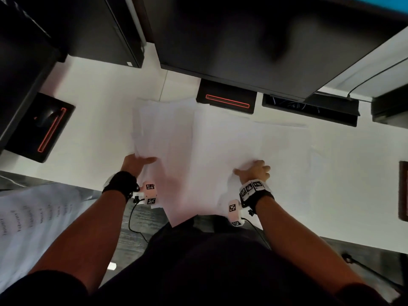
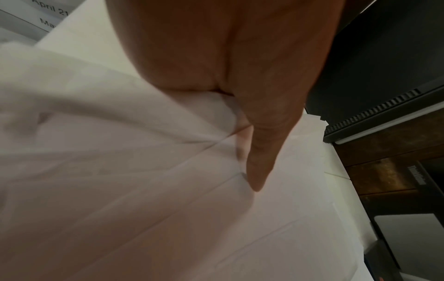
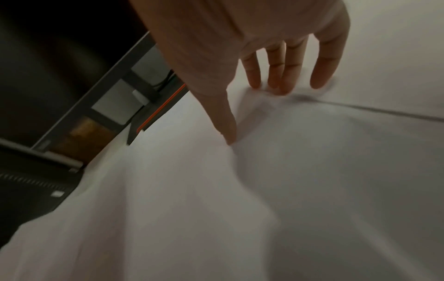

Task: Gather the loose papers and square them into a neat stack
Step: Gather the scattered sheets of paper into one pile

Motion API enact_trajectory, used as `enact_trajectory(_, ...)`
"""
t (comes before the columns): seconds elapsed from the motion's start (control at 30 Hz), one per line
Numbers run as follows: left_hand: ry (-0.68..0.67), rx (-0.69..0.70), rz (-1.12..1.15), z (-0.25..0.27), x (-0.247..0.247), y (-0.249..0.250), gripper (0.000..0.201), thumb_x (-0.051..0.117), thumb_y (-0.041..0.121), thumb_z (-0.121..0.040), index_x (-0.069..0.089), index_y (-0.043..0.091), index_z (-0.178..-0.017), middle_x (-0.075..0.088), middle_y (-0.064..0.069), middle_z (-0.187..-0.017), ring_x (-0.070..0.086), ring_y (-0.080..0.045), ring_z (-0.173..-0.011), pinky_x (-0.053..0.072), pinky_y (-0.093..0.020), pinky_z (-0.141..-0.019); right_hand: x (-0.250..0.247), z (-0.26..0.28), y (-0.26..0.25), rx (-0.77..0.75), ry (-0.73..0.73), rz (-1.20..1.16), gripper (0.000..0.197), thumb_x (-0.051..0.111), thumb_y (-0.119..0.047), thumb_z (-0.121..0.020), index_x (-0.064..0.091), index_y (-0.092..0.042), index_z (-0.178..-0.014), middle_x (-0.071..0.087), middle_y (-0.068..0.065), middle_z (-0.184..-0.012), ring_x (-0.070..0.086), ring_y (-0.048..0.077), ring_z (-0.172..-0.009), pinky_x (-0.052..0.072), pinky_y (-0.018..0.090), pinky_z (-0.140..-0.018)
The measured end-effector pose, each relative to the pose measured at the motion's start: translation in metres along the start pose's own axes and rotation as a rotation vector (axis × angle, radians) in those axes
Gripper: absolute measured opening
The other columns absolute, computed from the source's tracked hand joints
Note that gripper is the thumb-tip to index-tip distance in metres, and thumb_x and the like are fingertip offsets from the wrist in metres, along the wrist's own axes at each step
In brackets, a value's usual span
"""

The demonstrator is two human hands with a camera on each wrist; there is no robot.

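Several loose white papers (image 1: 198, 140) lie overlapping and askew in the middle of the white desk (image 1: 99, 107), some hanging over its near edge. My left hand (image 1: 138, 162) grips the left sheets at their near left edge. In the left wrist view its thumb (image 2: 259, 152) lies on top of the papers (image 2: 144, 190), which bulge up beside it; the fingers are hidden beneath. My right hand (image 1: 254, 171) presses down on the right sheets. In the right wrist view its fingertips (image 3: 283, 83) and thumb touch the papers (image 3: 312, 171), which wrinkle between them.
A black monitor base with a red line (image 1: 227, 100) touches the papers' far edge, under a dark monitor (image 1: 242, 40). A second such base (image 1: 42, 127) stands at the left. A printed sheet (image 1: 33, 217) lies below the desk's near left edge. A dark object (image 1: 403, 191) sits at the right edge.
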State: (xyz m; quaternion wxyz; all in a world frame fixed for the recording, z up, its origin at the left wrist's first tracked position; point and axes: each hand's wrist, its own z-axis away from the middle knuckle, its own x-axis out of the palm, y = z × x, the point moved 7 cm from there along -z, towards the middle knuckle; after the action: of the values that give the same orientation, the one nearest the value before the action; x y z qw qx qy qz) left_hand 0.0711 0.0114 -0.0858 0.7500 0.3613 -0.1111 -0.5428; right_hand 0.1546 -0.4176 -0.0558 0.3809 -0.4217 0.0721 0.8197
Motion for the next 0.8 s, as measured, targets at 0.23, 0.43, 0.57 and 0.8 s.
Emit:
enact_trajectory(0.23,-0.002,-0.026,0.012,0.001,0.001,-0.001,0.044,0.092,0.013,-0.067,0.076,0.01,-0.108,0.078,-0.013,-0.11,0.072,-0.034,-0.107,0.053,-0.053,-0.103,0.01,0.011,-0.021,0.1,0.031,-0.07,0.093,0.089,-0.041,-0.071,0.036,-0.006,-0.14,0.033,0.013,-0.142,0.039,0.036,-0.13,0.045,0.055,-0.098)
enact_trajectory(0.43,0.013,-0.018,0.033,0.005,0.004,0.002,0.034,0.09,0.012,-0.071,0.076,0.012,-0.101,0.077,-0.014,-0.109,0.071,-0.035,-0.108,0.054,-0.051,-0.103,0.046,0.03,-0.055,-0.025,-0.167,-0.038,0.084,0.083,-0.035,-0.08,0.036,-0.007,-0.144,0.036,0.012,-0.145,0.039,0.036,-0.137,0.042,0.054,-0.107)
enact_trajectory(0.57,-0.009,-0.017,0.041,0.008,0.008,0.006,0.022,0.088,0.009,-0.074,0.075,0.017,-0.089,0.08,0.005,-0.082,0.072,-0.031,-0.1,0.054,-0.047,-0.101,0.048,0.033,-0.058,-0.005,-0.095,-0.182,0.074,0.078,-0.034,-0.083,0.043,-0.009,-0.143,0.037,0.011,-0.143,0.042,0.035,-0.132,0.044,0.049,-0.103)
enact_trajectory(0.8,-0.018,-0.026,-0.011,0.011,0.008,0.007,0.039,0.096,0.022,-0.061,0.076,0.017,-0.095,0.078,-0.007,-0.102,0.072,-0.03,-0.104,0.053,-0.045,-0.103,0.075,0.046,-0.086,-0.171,-0.363,-0.35,0.05,0.074,-0.028,-0.089,0.062,-0.008,-0.133,0.06,0.003,-0.128,0.06,0.023,-0.12,0.043,0.023,-0.096)
